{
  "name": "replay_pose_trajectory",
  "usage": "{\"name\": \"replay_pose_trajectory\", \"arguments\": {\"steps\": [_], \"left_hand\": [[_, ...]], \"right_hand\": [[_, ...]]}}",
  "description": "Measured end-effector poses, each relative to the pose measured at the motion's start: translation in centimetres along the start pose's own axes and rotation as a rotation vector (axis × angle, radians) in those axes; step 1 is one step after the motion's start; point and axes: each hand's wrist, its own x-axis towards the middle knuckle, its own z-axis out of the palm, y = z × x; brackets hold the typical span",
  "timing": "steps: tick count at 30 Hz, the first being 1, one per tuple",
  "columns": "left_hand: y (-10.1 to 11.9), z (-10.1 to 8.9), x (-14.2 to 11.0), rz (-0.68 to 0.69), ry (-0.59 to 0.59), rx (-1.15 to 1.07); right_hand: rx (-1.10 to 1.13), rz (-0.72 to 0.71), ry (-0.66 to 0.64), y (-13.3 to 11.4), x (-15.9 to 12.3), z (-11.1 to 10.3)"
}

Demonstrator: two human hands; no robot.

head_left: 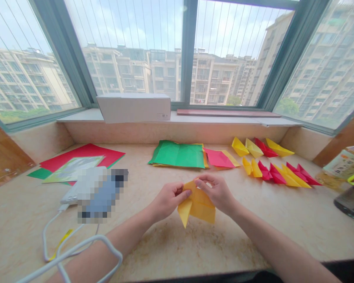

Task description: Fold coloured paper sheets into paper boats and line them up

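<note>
A partly folded sheet of yellow origami paper (201, 204) is held up between both hands over the stone counter (153, 243). My left hand (168, 199) pinches its upper left part between thumb and fingers, above a pointed flap that hangs down. At the top edge, my right hand (216, 192) grips the same paper with thumb and fingertips. The lower right part of the paper is a squarish panel with crease lines. Beyond the hands lie a stack of green paper (178, 154) and a smaller pink sheet (217, 158).
Folded paper boats (262, 148) and other folded shapes (283, 174) stand at the right. A bottle (345, 161) is at the far right. On the left are red sheets (85, 153), a blurred-out device (102, 196) and a white cable (76, 247). A white box (134, 109) rests on the sill.
</note>
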Motion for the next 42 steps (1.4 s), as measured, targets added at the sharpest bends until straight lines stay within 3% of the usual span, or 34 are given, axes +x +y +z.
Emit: {"name": "replay_pose_trajectory", "arguments": {"steps": [17,23,27,33,37,42], "left_hand": [[0.0,-0.1,-0.1,0.014,-0.041,-0.050],[-0.2,0.3,-0.1,0.030,-0.124,-0.111],[0.0,0.0,0.1,-0.007,-0.009,-0.203],[0.4,-1.1,0.6,-0.005,0.167,-0.300],[0.3,-1.2,0.8,-0.016,0.213,-0.358],[-0.2,-1.1,0.8,0.014,0.243,-0.311]], "right_hand": [[-0.003,0.025,-0.039,-0.8,-0.3,-0.4],[-0.011,0.002,-0.109,-0.6,-0.5,0.0],[-0.026,-0.065,-0.117,-0.8,0.0,-1.0],[-0.245,-0.304,-0.372,-2.1,0.5,-3.8],[-0.331,-0.333,-0.457,-1.8,0.4,-3.9],[-0.436,-0.352,-0.449,-0.8,0.4,-3.8]]}}
